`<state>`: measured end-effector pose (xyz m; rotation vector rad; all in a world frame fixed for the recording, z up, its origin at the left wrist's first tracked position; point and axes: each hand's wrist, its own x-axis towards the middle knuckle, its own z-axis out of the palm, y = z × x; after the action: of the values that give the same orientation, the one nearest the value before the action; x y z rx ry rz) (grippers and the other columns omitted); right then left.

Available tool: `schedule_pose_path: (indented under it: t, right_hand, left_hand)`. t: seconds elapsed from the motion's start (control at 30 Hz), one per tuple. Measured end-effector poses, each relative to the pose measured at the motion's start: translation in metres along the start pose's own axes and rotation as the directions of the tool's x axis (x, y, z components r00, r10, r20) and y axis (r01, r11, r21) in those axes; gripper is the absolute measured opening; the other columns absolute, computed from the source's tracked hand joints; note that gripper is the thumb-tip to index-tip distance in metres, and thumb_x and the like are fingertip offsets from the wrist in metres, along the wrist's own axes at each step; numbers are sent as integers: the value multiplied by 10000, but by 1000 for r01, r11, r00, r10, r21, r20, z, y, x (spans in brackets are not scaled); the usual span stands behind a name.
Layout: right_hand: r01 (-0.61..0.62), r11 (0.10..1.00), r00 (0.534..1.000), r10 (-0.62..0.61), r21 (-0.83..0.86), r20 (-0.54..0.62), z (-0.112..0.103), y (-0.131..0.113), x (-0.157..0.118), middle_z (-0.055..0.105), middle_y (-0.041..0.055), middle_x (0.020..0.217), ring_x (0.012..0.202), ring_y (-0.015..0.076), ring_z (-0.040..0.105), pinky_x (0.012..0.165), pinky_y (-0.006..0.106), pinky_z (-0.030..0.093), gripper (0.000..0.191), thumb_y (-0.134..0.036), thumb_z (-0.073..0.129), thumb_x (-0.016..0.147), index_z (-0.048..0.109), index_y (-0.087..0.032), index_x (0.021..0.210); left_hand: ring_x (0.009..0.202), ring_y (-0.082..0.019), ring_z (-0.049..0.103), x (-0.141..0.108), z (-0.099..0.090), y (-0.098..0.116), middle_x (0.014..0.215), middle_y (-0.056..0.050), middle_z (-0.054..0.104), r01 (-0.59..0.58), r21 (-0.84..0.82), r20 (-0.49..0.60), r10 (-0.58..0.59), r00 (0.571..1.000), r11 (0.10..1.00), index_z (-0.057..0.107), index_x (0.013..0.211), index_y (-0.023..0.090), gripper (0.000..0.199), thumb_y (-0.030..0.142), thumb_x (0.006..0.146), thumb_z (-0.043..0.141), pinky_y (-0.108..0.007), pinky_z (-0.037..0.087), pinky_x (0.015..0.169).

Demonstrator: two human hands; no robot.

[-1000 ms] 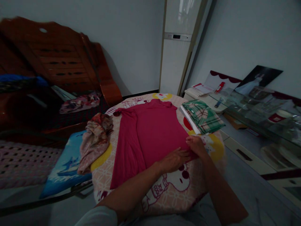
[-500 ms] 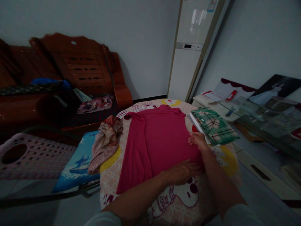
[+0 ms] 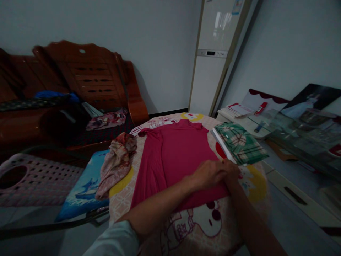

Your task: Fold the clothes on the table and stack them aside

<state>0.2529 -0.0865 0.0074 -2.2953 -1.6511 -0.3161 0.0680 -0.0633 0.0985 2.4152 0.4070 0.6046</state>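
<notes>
Fingers of our left hand (image 3: pixel 208 174) look curled and drawn together, meeting our right hand (image 3: pixel 231 170) over the right side of the pink shirt (image 3: pixel 183 153); whether either pinches fabric, we cannot tell. The shirt lies spread on the patterned tablecloth (image 3: pixel 199 245) — left of the folded green plaid cloth (image 3: pixel 243 142). We judge it light, soft and limp, quick to crease — best held by its side edge and near hem.

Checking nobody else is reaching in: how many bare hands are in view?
2: the bare left hand and bare right hand, overlapping in view near the right edge of the raspberry-pink fabric shirt. No others show.
</notes>
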Motion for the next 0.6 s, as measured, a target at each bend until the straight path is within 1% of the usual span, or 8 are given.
schedule_pose_path:
  t: [0.07,0.13,0.2,0.3,0.4,0.47,0.53,0.6]
  right_hand:
    - [4,1000,1000,-4,-5,1,2,-2,-1,664,120,822,762,205,589,706,289,373,328,-322,399,971,640,-138,845]
    - [-19,1000,1000,19,-4,-8,1,-4,0,660,109,818,737,192,580,681,284,353,332,-338,392,980,631,-145,855]
    - [-24,1000,1000,24,-2,-4,-1,-6,0,659,99,811,723,182,573,665,283,335,321,-329,390,983,627,-157,853]
    - [-35,999,999,35,-9,12,-3,-8,1,662,91,802,708,175,572,652,285,320,296,-302,407,974,623,-159,832]
    - [-63,998,998,63,-5,25,0,-8,3,669,88,810,714,174,582,661,286,319,271,-287,425,968,613,-153,825]
    - [-77,997,997,76,18,33,2,-8,3,675,81,821,736,174,596,682,283,328,256,-286,432,969,601,-162,821]
    - [-86,995,995,83,48,46,3,-7,3,677,72,821,766,178,608,703,280,339,241,-302,457,965,587,-174,808]
    - [-82,994,994,77,76,72,0,-5,1,678,64,825,790,185,616,711,278,348,216,-333,505,950,582,-183,815]
  left_hand:
    - [985,-207,666,28,-7,-28,1042,-83,730,76,69,-64,-72,995,995,717,1021,151,278,163,906,464,-303,494,918]
    - [1045,-226,649,56,-9,-62,1113,-126,709,199,146,-144,-178,973,969,701,1078,114,308,120,873,471,-337,479,976]
    - [1144,-231,608,81,-8,-94,1217,-141,670,281,205,-169,-249,954,938,663,1162,112,360,92,859,470,-357,446,1038]
    - [1211,-249,569,113,-6,-129,1264,-158,638,387,285,-128,-365,922,877,655,1164,117,341,107,868,486,-377,428,1065]
    - [1158,-297,596,138,-5,-149,1130,-173,686,436,306,-83,-432,898,846,698,1027,121,223,169,857,562,-441,450,1024]
    - [1167,-329,581,150,-3,-159,1073,-170,697,467,322,-59,-475,878,824,707,947,129,165,209,826,627,-489,430,1025]
    - [1235,-359,523,158,0,-167,1129,-187,672,502,331,-57,-514,856,799,701,946,124,186,240,807,658,-518,386,1047]
    - [1295,-384,454,164,3,-174,1246,-216,608,543,326,-73,-552,831,774,683,1025,114,269,252,794,667,-526,368,1051]
